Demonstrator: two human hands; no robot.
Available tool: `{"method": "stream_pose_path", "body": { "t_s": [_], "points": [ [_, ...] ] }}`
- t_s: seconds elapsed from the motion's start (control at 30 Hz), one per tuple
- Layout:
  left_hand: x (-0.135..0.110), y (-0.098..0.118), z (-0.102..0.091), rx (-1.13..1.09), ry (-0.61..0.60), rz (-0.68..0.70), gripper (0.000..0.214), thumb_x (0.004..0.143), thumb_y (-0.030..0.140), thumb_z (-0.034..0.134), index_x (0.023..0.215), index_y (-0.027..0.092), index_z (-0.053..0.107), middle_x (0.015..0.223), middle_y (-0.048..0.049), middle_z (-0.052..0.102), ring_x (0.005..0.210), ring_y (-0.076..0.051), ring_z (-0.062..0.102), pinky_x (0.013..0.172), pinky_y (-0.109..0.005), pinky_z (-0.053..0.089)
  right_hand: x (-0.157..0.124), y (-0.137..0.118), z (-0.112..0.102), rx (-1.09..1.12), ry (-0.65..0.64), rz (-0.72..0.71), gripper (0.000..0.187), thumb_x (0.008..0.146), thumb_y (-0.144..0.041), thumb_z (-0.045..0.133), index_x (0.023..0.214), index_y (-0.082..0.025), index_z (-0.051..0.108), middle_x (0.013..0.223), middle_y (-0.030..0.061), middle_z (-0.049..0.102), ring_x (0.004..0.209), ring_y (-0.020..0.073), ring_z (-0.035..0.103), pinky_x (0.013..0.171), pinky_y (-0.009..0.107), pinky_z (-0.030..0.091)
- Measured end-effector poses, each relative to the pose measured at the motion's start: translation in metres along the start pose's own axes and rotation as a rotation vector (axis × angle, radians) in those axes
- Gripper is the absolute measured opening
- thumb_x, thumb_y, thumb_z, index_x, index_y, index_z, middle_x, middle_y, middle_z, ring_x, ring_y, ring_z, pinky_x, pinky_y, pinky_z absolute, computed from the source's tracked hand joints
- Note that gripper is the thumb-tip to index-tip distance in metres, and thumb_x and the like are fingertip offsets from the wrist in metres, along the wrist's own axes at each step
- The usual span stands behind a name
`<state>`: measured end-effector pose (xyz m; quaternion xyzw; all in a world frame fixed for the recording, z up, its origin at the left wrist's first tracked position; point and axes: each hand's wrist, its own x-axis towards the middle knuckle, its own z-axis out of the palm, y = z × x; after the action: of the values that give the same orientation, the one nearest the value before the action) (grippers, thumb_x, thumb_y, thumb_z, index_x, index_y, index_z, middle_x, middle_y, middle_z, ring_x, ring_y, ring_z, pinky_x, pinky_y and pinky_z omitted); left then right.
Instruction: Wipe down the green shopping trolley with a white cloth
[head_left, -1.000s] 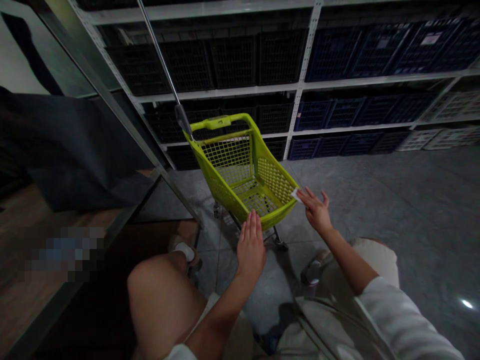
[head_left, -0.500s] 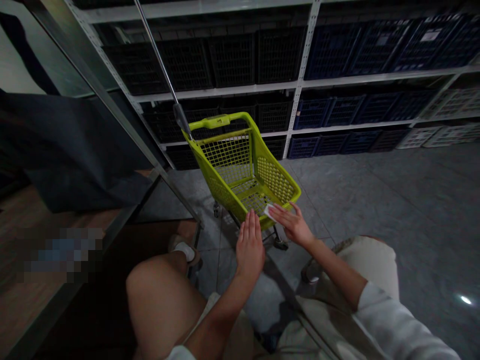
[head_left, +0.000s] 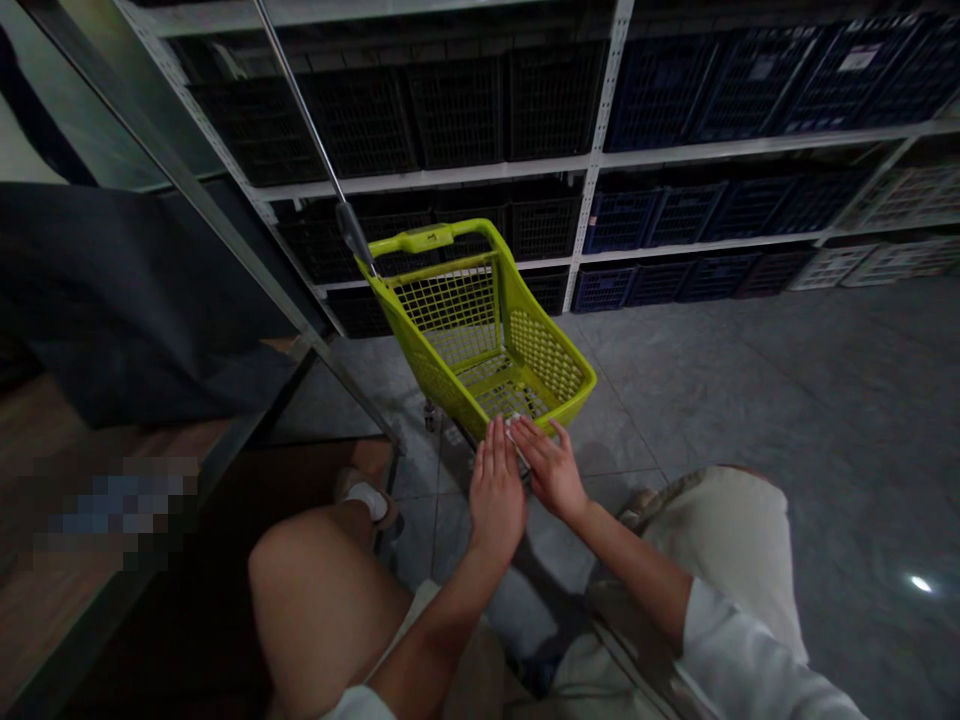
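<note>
Just now the right hand (head_left: 550, 468) has swung in beside the left hand (head_left: 496, 490) at the near rim of a lime-green plastic shopping cart (head_left: 544, 350). Its fingers curl narrowly over what looks like a small white wipe (head_left: 514, 436), though they hide most of it in the dim light. The left hand stays flat and open against the rim. The cart stands upright on grey floor tiles (head_left: 712, 400), before steel shelving (head_left: 592, 180) stacked with black and navy crates (head_left: 457, 110).
</note>
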<state>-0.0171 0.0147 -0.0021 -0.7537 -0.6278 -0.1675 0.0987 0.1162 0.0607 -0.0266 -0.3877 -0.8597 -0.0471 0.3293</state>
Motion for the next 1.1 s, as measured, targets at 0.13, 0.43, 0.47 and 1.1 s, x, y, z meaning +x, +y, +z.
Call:
{"method": "stream_pose_path", "body": {
  "t_s": [0.13, 0.43, 0.47, 1.1],
  "points": [
    [-0.001, -0.002, -0.006, 0.010, -0.039, 0.025, 0.068, 0.086, 0.006, 0.041, 0.154, 0.003, 0.031, 0.164, -0.0188, 0.027, 0.153, -0.026, 0.023, 0.122, -0.043, 0.031, -0.006, 0.036, -0.013, -0.036, -0.048, -0.108, 0.075, 0.086, -0.004, 0.038, 0.157, -0.025, 0.028, 0.149, 0.0084, 0.054, 0.144, 0.0183, 0.042, 0.123, 0.051, 0.006],
    [-0.001, -0.001, -0.005, -0.027, -0.025, 0.021, 0.073, 0.082, 0.004, 0.043, 0.154, 0.003, 0.029, 0.163, -0.0192, 0.027, 0.153, -0.026, 0.022, 0.122, -0.044, 0.031, -0.008, 0.112, -0.026, -0.204, 0.150, 0.289, 0.071, 0.081, -0.004, 0.041, 0.149, -0.027, 0.044, 0.143, 0.0075, 0.060, 0.142, 0.0237, 0.046, 0.121, 0.058, 0.007],
    [-0.001, -0.001, -0.004, -0.031, -0.021, 0.016, 0.072, 0.083, 0.004, 0.043, 0.154, 0.003, 0.030, 0.163, -0.0192, 0.027, 0.153, -0.026, 0.022, 0.122, -0.044, 0.031, -0.006, 0.097, -0.021, -0.199, 0.162, 0.326, 0.072, 0.081, -0.004, 0.041, 0.149, -0.026, 0.043, 0.144, 0.0083, 0.059, 0.142, 0.0239, 0.046, 0.121, 0.058, 0.006],
    [-0.002, 0.000, -0.001, -0.015, -0.007, 0.018, 0.070, 0.085, 0.004, 0.042, 0.154, 0.004, 0.030, 0.163, -0.0185, 0.027, 0.152, -0.027, 0.024, 0.122, -0.043, 0.032, -0.012, 0.127, -0.034, -0.224, 0.071, 0.270, 0.074, 0.080, -0.001, 0.040, 0.150, -0.025, 0.042, 0.148, 0.0075, 0.055, 0.145, 0.0242, 0.041, 0.120, 0.057, 0.012]
  ]
}}
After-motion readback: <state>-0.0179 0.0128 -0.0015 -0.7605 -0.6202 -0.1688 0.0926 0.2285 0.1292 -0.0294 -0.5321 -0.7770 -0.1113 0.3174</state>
